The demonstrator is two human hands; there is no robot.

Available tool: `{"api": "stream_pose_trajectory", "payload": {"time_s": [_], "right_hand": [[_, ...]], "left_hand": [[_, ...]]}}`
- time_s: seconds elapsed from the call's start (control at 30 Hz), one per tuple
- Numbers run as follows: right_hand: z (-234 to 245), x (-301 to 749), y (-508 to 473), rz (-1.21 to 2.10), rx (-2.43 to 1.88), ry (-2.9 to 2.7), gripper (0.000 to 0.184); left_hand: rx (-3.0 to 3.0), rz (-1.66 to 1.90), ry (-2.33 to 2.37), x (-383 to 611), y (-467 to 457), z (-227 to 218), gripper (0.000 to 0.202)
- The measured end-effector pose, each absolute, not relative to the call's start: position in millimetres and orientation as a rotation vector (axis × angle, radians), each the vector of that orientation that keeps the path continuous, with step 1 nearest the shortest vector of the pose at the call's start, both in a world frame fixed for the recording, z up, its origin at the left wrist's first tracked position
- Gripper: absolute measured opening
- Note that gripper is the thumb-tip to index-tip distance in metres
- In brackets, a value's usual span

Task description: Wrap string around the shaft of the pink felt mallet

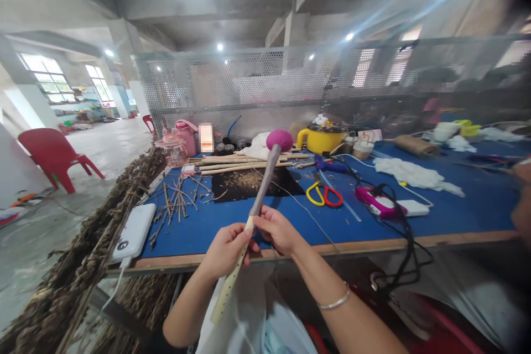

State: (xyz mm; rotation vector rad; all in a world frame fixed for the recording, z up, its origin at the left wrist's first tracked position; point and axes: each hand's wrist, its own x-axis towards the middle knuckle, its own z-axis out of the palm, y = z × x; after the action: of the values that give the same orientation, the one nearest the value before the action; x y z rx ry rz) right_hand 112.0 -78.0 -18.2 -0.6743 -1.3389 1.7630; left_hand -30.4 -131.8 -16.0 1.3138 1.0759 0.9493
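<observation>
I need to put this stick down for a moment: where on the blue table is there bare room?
Bare blue table shows at the front edge between the twigs and the left hand, and more widely right of the pink device, below the white cloth. The back row is crowded: bamboo sticks, yellow pot, dark mat. Scissors and black cables fill the middle.

Scissors point(324, 194), yellow pot point(321, 139), red chair point(53, 155)
</observation>
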Motion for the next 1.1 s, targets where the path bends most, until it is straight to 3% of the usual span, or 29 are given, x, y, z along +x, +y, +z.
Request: {"api": "stream_pose_trajectory", "payload": {"time_s": [0.27,0.4,0.77,1.1], "right_hand": [[-16,106,-73,1.615,-0.754,-1.377,0.029],[-18,109,-73,1.620,-0.701,-1.389,0.028],[-26,114,-70,1.616,-0.712,-1.437,0.027],[-32,105,-68,1.318,-0.888,-1.426,0.023]], "left_hand": [[1.799,1.096,1.717,-19,-140,-11,0.037],[1.807,1.182,1.620,-17,-138,-18,0.030],[1.589,1.243,1.396,-25,-125,-25,0.044],[1.461,1.350,1.369,-27,-117,-31,0.045]]}}
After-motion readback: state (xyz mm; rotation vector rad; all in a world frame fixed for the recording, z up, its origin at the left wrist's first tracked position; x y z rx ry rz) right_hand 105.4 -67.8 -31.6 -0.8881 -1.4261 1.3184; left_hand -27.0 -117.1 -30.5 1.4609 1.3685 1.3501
